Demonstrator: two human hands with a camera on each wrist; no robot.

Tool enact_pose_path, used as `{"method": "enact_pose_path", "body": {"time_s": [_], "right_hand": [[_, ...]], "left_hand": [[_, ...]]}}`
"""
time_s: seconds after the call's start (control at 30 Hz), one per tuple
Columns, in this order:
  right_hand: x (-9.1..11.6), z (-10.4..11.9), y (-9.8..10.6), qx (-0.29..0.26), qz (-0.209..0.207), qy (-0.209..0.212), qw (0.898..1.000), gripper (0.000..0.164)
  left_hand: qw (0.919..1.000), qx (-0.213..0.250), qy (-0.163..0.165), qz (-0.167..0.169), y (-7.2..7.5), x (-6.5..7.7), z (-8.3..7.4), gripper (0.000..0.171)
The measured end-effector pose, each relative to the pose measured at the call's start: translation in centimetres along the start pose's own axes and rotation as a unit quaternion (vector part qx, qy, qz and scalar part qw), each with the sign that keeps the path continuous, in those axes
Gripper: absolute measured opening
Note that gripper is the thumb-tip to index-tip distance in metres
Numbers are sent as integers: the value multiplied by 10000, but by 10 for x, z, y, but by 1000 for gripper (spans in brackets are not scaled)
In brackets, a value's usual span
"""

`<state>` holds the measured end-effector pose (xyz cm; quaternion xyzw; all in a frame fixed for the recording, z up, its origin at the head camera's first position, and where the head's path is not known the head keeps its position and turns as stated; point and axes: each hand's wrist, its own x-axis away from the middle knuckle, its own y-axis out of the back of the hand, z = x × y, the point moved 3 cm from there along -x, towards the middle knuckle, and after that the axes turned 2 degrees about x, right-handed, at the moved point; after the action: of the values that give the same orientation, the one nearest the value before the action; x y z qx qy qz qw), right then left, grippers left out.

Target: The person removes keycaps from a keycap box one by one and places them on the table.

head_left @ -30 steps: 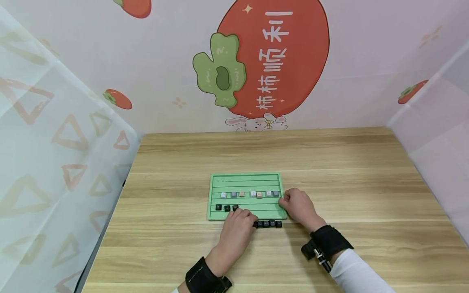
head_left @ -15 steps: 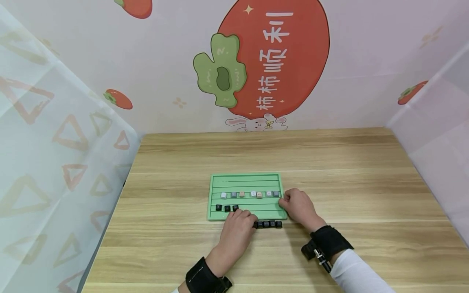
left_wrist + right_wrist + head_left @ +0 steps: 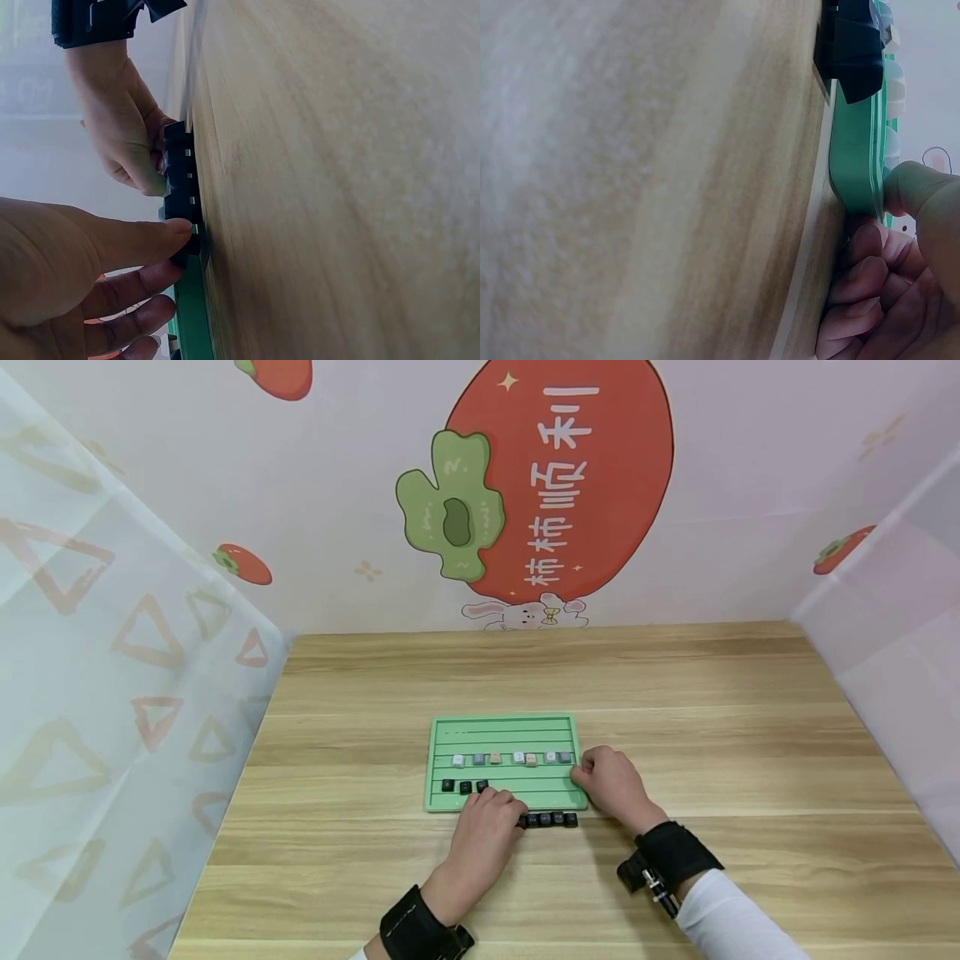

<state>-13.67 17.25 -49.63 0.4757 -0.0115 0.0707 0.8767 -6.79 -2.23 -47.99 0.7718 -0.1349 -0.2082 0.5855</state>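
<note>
A green ridged board (image 3: 536,725) lies on the table, bearing a row of white, grey and beige keycaps (image 3: 531,760) and three visible black keycaps (image 3: 465,787). Along its near edge stands a row of black keycaps (image 3: 558,818). My left hand (image 3: 486,827) is at the left end of that row. In the left wrist view its thumb (image 3: 174,229) and index finger pinch one black keycap (image 3: 182,259). My right hand (image 3: 615,783) grips the board's right edge, thumb (image 3: 911,184) on top and curled fingers below, as the right wrist view shows.
The wooden table (image 3: 337,860) extends around the board. A printed fabric backdrop (image 3: 337,485) rises behind it, with pale fabric sides at left and right. Black straps with cameras (image 3: 675,860) sit on both wrists.
</note>
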Motion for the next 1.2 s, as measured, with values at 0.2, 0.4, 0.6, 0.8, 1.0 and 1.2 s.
{"method": "enact_pose_path", "body": {"time_s": [0.2,0.4,0.6,0.8,1.0,1.2], "right_hand": [[0,0,0,-16,69,-85,9999,32],[0,-1,-1,-16,57,-81,9999,32],[0,-1,-1,-11,50,-58,10000,32],[0,-2,-1,-20,88,-84,9999,31],[0,-2,-2,-32,90,-92,9999,31],[-1,-3,-2,-34,81,-113,9999,31]], "left_hand": [[10000,-25,-16,32,0,0,0,16],[10000,-67,-8,41,0,0,0,16],[10000,-44,-16,59,-1,1,0,17],[10000,-19,-19,30,0,1,0,20],[10000,-3,-29,-13,0,2,0,23],[9998,187,25,4,1,1,1,25]]}}
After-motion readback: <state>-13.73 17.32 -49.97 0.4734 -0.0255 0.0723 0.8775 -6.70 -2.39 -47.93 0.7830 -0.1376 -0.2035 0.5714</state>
